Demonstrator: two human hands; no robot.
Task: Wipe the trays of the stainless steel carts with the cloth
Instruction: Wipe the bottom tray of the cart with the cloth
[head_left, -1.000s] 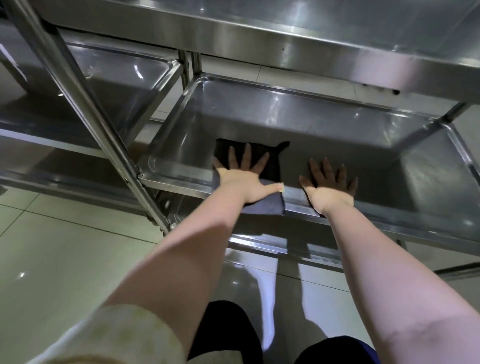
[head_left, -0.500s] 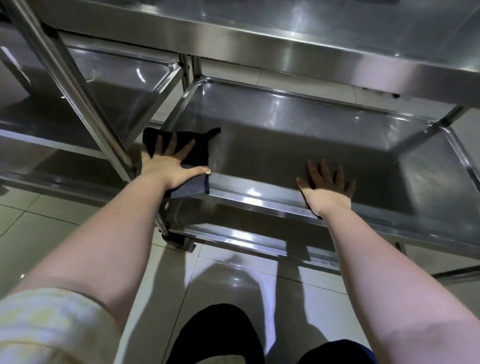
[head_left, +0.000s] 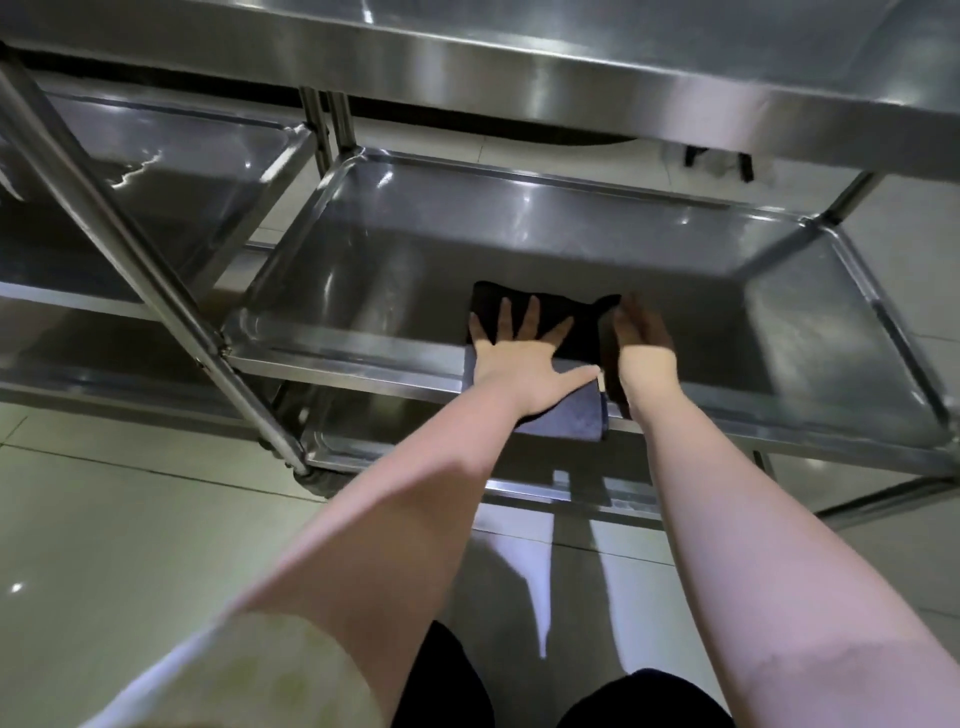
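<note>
You are working at 2 stainless steel carts standing side by side on a tiled floor (head_left: 130, 519). The nearer cart (head_left: 597, 57) fills most of the view; the second cart (head_left: 171, 171) stands to its left, just beside it.

On the nearer cart, the middle tray (head_left: 389, 249) is the one in hand. Its floor shows no visible soil, though glare and shadow prevent me from judging which parts have been wiped. The top tray (head_left: 675, 31) is seen only from its front edge, and the bottom tray (head_left: 415, 452) is mostly hidden beneath the middle one; the condition of both cannot be assessed. The second cart's tray carries bright streaks that may be reflection or moisture; I cannot tell which.

The cloth (head_left: 571, 410), dark and folded, lies across the near rim of the middle tray, part on the tray floor and part hanging over the front edge.

Your left hand (head_left: 519, 358) is flat on the cloth, fingers spread, pressing rather than gripping. Your right hand (head_left: 641, 343) rests just beside it, touching the cloth's right edge, fingers loosely together and holding nothing that I can see.

Judgement: the task is mid-course. The right half of this tray, the other 2 trays and the second cart remain to be confirmed.
</note>
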